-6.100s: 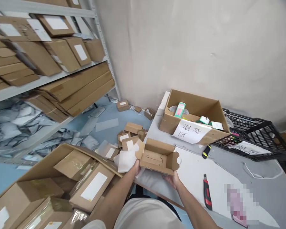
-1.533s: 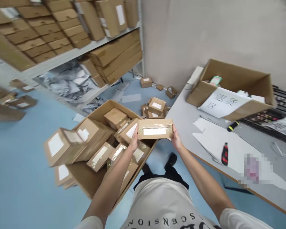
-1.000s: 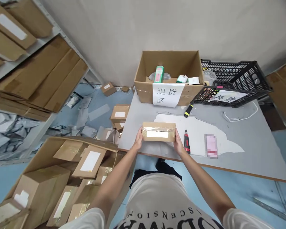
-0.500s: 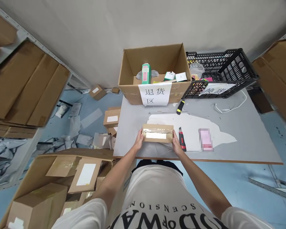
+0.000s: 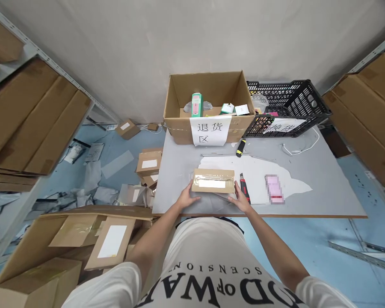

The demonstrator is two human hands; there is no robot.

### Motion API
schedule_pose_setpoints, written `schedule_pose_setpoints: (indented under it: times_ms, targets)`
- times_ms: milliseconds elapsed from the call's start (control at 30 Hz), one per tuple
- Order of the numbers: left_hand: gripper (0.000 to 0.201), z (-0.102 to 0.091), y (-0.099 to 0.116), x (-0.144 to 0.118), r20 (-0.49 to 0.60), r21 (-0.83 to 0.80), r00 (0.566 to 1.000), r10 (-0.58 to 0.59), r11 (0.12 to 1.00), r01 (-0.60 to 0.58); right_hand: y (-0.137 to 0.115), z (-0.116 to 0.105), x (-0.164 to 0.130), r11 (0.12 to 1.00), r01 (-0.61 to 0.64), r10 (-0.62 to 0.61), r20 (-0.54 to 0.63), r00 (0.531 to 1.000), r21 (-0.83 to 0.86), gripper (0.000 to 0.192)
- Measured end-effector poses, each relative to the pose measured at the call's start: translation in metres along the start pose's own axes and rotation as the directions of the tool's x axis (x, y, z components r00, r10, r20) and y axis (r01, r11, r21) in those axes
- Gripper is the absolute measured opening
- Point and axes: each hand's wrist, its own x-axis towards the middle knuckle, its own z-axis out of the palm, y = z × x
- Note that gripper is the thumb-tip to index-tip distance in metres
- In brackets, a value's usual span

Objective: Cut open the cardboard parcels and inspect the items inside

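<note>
A small brown parcel (image 5: 213, 180), taped and bearing a white label, lies flat on the grey table (image 5: 327, 184) near its front edge. My left hand (image 5: 186, 197) rests on the table at the parcel's near left corner, fingers apart, fingertips touching its end. My right hand (image 5: 241, 200) sits just below the parcel's near right corner, fingers loose, holding nothing. A red and black utility knife (image 5: 244, 189) lies right beside my right hand.
An open carton (image 5: 179, 128) with a paper sign and small items stands at the table's back, a black crate (image 5: 308, 107) beside it. A yellow-black cutter (image 5: 240, 147) and a pink object (image 5: 272, 189) lie on the table. A floor carton (image 5: 67, 231) with parcels is lower left.
I lifted the parcel from the floor carton, turned to the table and set it down. Both hands have since slid off its ends toward the table's front edge.
</note>
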Motion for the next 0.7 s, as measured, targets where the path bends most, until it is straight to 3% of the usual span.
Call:
schedule_pose_setpoints:
  times_ms: [67, 200, 367, 500, 700]
  targets:
    - [0.084, 0.001, -0.003, 0.0, 0.002, 0.046, 1.0, 0.019, 0.999, -0.019, 0.002, -0.003, 0.0, 0.995, -0.004, 0.002, -0.017, 1.0, -0.103, 0.105]
    - [0.061, 0.007, -0.005, 0.003, -0.033, 0.093, 0.999, 0.043, 0.995, -0.04, -0.005, 0.0, 0.004, 0.982, -0.011, 0.011, -0.001, 1.0, -0.187, 0.083]
    - [0.058, 0.009, 0.0, 0.004, -0.05, 0.103, 0.997, 0.063, 0.993, -0.057, -0.012, 0.008, 0.01, 0.947, -0.011, 0.001, -0.031, 1.0, -0.322, 0.06]
    - [0.051, 0.003, 0.016, 0.006, -0.043, 0.188, 0.995, 0.088, 0.979, -0.079, -0.021, 0.003, 0.013, 0.927, 0.021, -0.04, -0.043, 0.998, -0.375, 0.048]
    - [0.048, -0.003, 0.05, 0.013, -0.073, 0.338, 0.995, 0.064, 0.941, -0.036, -0.061, -0.009, 0.016, 0.842, 0.034, -0.061, -0.033, 0.998, -0.539, 0.04]
